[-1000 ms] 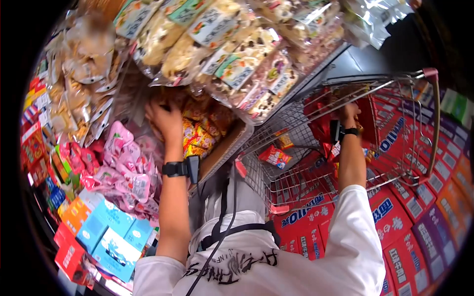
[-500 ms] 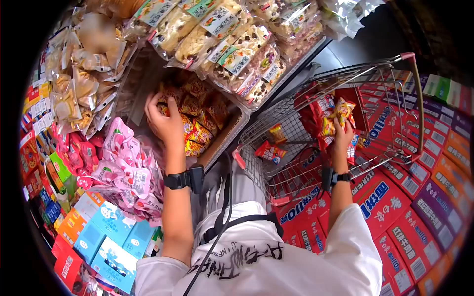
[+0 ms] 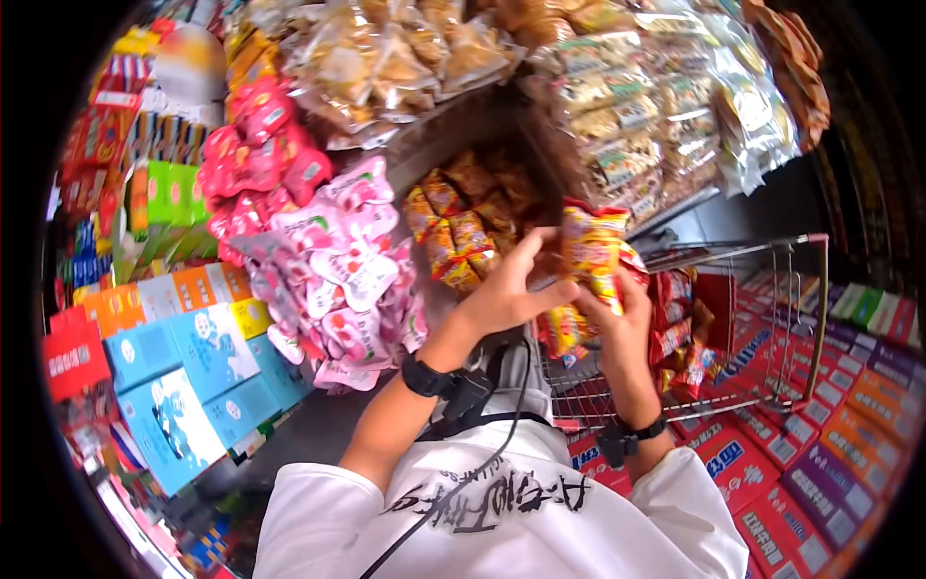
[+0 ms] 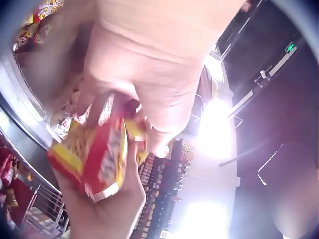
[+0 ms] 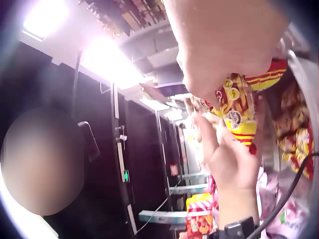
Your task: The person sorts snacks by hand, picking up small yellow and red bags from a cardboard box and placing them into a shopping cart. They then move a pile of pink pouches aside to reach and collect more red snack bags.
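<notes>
Both hands meet in front of my chest around a small bundle of yellow-and-red snack packets (image 3: pixel 590 249). My right hand (image 3: pixel 617 307) grips the bundle from below. My left hand (image 3: pixel 536 272) pinches its left side with fingers and thumb. In the left wrist view the packets (image 4: pixel 94 159) sit between that hand above and the right palm (image 4: pixel 107 211) below. The right wrist view shows a packet (image 5: pixel 238 110) under the right hand, with the left hand (image 5: pixel 227 159) reaching up to it. More of the same packets (image 3: pixel 461 224) fill a shelf box just behind the hands.
A wire shopping cart (image 3: pixel 793 318) with red snack bags (image 3: pixel 675 328) stands at my right. Pink pouches (image 3: pixel 340 270) hang at the left, blue boxes (image 3: pixel 183 376) below them. Clear bags of snacks (image 3: pixel 666 106) fill the upper shelf. Red cartons (image 3: pixel 801 473) are stacked at the lower right.
My left hand left the shelf box and came to the middle. My right hand lifted packets out of the cart and met it. My head turned left, shifting the cart to the right.
</notes>
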A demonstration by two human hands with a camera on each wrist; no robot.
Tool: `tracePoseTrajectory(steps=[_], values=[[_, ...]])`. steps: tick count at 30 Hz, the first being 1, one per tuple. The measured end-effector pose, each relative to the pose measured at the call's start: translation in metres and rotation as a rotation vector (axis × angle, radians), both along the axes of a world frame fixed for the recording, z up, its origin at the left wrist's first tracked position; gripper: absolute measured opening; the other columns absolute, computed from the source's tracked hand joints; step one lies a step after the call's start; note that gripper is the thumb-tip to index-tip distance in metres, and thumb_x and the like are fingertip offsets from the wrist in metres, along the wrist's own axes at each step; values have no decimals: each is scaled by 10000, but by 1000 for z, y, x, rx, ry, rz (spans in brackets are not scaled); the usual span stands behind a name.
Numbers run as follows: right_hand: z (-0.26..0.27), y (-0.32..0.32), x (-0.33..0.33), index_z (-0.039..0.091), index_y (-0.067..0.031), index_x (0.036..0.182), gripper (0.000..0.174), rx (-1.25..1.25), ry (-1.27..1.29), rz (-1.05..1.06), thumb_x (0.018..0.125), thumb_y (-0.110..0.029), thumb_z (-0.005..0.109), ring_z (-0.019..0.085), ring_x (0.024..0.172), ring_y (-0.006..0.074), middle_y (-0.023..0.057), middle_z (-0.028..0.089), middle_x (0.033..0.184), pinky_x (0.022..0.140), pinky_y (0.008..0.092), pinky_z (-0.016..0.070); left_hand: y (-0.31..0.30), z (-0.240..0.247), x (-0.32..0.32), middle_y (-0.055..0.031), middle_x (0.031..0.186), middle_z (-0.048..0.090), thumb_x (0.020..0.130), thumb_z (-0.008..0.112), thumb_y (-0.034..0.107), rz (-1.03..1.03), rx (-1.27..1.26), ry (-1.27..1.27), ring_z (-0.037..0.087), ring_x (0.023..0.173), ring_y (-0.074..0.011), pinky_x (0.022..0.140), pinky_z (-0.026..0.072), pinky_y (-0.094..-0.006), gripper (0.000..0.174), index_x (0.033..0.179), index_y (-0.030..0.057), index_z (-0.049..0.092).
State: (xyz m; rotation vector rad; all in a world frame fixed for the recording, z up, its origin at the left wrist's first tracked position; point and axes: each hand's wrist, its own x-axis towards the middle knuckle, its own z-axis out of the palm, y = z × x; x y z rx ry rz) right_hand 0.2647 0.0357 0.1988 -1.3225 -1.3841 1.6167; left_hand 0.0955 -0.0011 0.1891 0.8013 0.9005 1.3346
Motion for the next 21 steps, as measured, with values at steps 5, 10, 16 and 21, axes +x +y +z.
tracePoseTrajectory(steps=[5,10,16,21], values=[[-17,-6,-67,669,-46,1057,426,198,-105,84,693,-201,829,450,1182,299,170,541,1175,1037,396,343,-5,16,-42,-69,1150,606,769,700,-43,391,-175,-92,597,1062,-167,933,469,-305,494,1216,19,498],[-26,7,-75,629,-9,1061,291,-342,338,-44,812,-102,746,613,769,73,19,629,905,704,223,492,11,1,-110,-64,1104,648,736,724,-49,323,-258,437,617,977,-139,878,496,-289,556,1262,-33,544],[-67,26,-49,609,-19,1083,262,-543,573,-20,845,-76,701,628,811,103,32,631,940,723,254,506,93,-54,-155,-137,1052,641,596,839,3,72,-379,1085,609,980,-226,863,486,-327,681,1204,-49,536],[-90,24,-29,595,-34,1111,263,-566,738,-66,876,-121,674,629,860,111,31,628,969,756,267,512,141,-96,-158,-238,1013,662,707,588,22,92,-271,1366,644,991,-356,848,503,-398,366,1063,50,668]])
